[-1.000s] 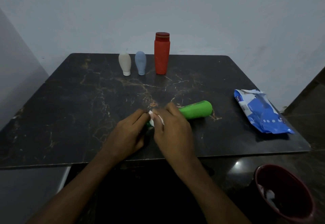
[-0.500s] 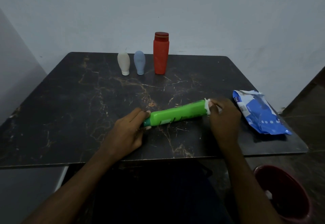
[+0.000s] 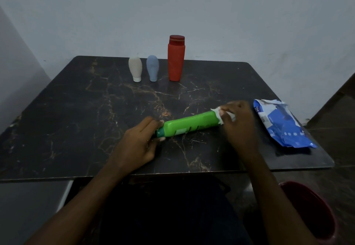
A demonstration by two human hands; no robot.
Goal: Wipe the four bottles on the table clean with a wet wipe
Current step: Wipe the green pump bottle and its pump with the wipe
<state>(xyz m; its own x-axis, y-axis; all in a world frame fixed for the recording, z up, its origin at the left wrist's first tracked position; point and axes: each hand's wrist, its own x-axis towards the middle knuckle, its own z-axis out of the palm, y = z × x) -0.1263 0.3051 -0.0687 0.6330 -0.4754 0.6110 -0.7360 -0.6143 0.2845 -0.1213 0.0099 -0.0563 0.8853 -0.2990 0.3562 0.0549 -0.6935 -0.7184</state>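
A green bottle [image 3: 189, 123] lies on its side near the front of the dark marble table [image 3: 76, 114]. My left hand [image 3: 137, 142] grips its dark green cap end. My right hand [image 3: 240, 127] holds a white wet wipe [image 3: 219, 114] against the bottle's far end. At the back of the table stand a small white bottle [image 3: 135, 68], a small blue bottle [image 3: 152, 67] and a tall red bottle [image 3: 176, 58], all upright and in a row.
A blue and white pack of wipes [image 3: 282, 125] lies near the table's right edge. A dark red bin [image 3: 309, 212] sits on the floor at the lower right. A pale wall rises behind the table.
My right hand slid the wipe along the green bottle from the cap end, beside my left hand, to its far right end. The left hand kept its hold on the cap.
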